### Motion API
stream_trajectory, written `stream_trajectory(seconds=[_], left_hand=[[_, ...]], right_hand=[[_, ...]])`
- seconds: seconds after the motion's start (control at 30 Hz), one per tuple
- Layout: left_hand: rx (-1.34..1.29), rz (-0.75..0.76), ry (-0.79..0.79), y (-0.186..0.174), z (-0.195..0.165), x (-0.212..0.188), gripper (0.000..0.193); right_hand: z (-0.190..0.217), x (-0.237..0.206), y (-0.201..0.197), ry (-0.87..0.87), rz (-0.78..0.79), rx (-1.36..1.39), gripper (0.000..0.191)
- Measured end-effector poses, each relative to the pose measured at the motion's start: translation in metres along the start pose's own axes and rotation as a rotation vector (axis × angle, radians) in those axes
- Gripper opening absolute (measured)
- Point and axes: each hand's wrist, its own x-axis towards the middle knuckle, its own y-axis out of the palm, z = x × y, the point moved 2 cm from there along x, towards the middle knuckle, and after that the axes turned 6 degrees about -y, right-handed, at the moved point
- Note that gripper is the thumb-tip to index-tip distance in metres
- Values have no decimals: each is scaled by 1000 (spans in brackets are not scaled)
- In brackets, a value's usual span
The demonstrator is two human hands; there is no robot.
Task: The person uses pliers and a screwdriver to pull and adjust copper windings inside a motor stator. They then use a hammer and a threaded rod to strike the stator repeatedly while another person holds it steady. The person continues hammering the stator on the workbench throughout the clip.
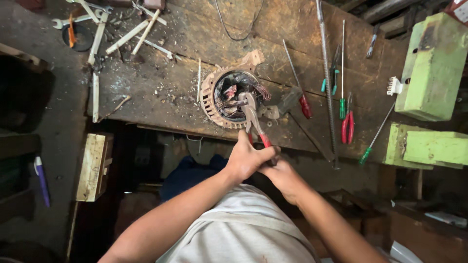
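A round rusty motor stator (210, 95) with copper windings inside sits near the front edge of a worn wooden bench (165, 68). Red-handled pliers (252, 117) reach into its opening, jaws closed on the windings. My left hand (246, 157) grips the pliers' handles. My right hand (282, 176) is wrapped just below and against the left, also closed on the handles.
To the right lie a red-handled screwdriver (303, 100), green-handled screwdrivers (342, 78), red pliers (347, 124), a long threaded rod (327, 73) and a green vise (431, 68). Wrenches and wooden sticks (105, 29) clutter the far left. A wood block (92, 166) stands below the bench.
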Motion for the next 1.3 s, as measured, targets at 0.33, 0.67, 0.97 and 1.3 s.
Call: stream_trajectory(seconds=[0.33,0.67,0.97,1.3], left_hand=[[253,-177,53,18,-17,9,69],[231,-265,138,66,2,13,65],[225,-379,158,86,7,30,44],[858,-522,571,28,-70,-48,41]], right_hand=[[-58,48,-29,-395,15,-134,47],[-131,67,-77,-471,58,-218,55],[-91,75,-53,-652,-236,-377,25],[34,-18,-65,-1027,-477,-843,37]])
